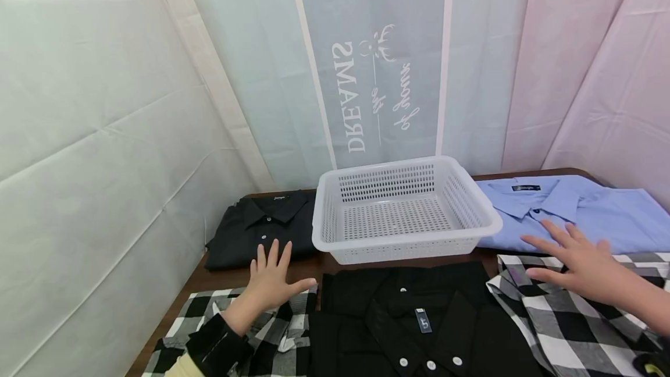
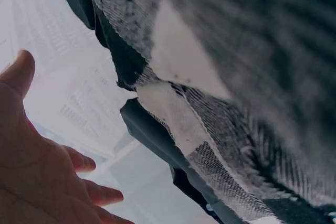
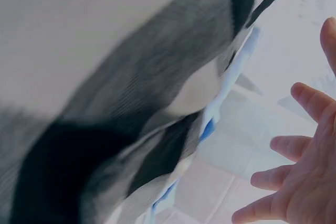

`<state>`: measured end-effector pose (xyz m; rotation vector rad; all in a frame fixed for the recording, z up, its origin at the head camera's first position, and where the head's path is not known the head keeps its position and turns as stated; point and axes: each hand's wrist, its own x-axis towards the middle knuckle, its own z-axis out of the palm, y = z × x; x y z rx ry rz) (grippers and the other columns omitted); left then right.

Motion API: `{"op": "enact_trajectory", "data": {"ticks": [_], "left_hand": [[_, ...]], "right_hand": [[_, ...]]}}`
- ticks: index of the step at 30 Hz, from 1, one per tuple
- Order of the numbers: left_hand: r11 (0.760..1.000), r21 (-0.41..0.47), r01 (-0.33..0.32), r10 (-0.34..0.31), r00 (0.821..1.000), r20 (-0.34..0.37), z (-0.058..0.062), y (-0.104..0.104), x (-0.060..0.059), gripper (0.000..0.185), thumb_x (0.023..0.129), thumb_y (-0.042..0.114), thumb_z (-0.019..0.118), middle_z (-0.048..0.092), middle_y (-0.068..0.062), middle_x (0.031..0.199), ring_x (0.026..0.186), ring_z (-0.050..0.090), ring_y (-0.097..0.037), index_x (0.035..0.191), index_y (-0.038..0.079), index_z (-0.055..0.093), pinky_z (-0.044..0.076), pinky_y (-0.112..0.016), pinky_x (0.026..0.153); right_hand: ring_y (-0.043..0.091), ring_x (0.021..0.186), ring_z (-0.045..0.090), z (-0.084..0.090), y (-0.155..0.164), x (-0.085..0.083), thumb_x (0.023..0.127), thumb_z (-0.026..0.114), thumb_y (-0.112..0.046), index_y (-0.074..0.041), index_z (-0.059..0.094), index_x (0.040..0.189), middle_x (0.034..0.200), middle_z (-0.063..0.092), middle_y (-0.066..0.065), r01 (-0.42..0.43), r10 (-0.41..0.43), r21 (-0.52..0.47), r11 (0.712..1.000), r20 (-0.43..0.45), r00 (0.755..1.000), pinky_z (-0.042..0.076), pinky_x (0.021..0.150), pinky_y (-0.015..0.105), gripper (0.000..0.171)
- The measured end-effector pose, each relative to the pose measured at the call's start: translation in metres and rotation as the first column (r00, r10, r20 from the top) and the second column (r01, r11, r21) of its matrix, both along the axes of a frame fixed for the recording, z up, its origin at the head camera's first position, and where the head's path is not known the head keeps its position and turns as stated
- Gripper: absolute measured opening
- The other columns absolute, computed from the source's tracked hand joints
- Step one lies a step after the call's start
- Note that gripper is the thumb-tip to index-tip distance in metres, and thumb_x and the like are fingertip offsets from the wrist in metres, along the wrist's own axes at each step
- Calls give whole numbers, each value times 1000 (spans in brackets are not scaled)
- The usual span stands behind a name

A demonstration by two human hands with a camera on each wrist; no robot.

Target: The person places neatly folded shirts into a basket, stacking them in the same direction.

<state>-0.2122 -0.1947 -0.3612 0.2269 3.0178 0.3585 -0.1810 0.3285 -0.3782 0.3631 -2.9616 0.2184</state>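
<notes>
My left hand (image 1: 273,284) is spread with straight fingers over a black-and-white checked shirt (image 1: 300,322) at the near left, its fingertips overlapping a folded dark shirt (image 1: 235,240). On the other side my right hand (image 1: 586,263) has its fingers spread too, above a second checked shirt (image 1: 560,330) and the lower edge of a light blue shirt (image 1: 623,214). Neither hand holds anything. Between them lies a folded black shirt (image 1: 345,336) with white buttons and a small collar label. Both wrist views show the bare palms beside checked cloth (image 2: 210,156).
A white perforated plastic basket (image 1: 408,249) stands at the back middle of the brown table (image 1: 196,284), with the dark shirt to its left and the blue one to its right. Pale fabric walls (image 1: 104,132) enclose the left, back and right sides; the back one carries printed lettering.
</notes>
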Motion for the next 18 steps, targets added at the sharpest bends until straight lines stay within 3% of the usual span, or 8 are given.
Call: {"op": "enact_trajectory", "data": {"ticks": [5,8,10,14,16,18], "left_hand": [[989,-104,109,-100,992,82,14,6,6,100,72,70,57,19,-21,149,135,7,-48,144,8,27,12,-62,105],[967,-156,199,-177,973,147,28,17,11,96,71,66,62,32,-18,144,132,22,-45,141,7,34,22,-57,104],[953,-168,251,-218,957,193,32,28,11,93,71,62,64,37,-17,140,128,31,-42,139,6,37,28,-54,102],[917,-213,337,-279,924,263,24,48,9,91,71,62,65,42,-15,136,123,39,-35,138,6,39,34,-47,100],[893,-255,372,-304,914,270,15,54,8,92,69,64,65,45,-14,133,118,42,-32,137,6,41,36,-44,98],[877,-290,384,-311,912,266,6,57,7,94,67,66,66,47,-14,128,112,44,-30,135,6,43,37,-42,96]], "right_hand": [[56,122,25,10,-21,3,76,62,-58,-6,47,131,136,36,29,-41,43,93,995,-15,999,14,89,74,77],[49,113,42,17,-36,3,72,63,-60,0,53,123,124,51,25,-116,118,113,987,-16,993,27,90,65,80],[46,109,48,18,-47,2,71,64,-60,4,54,121,118,56,23,-195,193,77,978,30,981,33,88,62,82],[48,114,45,15,-71,-3,69,64,-63,9,49,123,123,52,27,-281,275,-13,960,239,931,32,91,61,91],[50,117,41,10,-82,-6,67,65,-64,12,46,125,126,47,32,-281,268,-5,960,322,908,28,94,63,97],[52,116,39,4,-90,-7,64,66,-65,15,44,124,126,44,35,-284,255,31,958,349,901,28,93,63,102]]}}
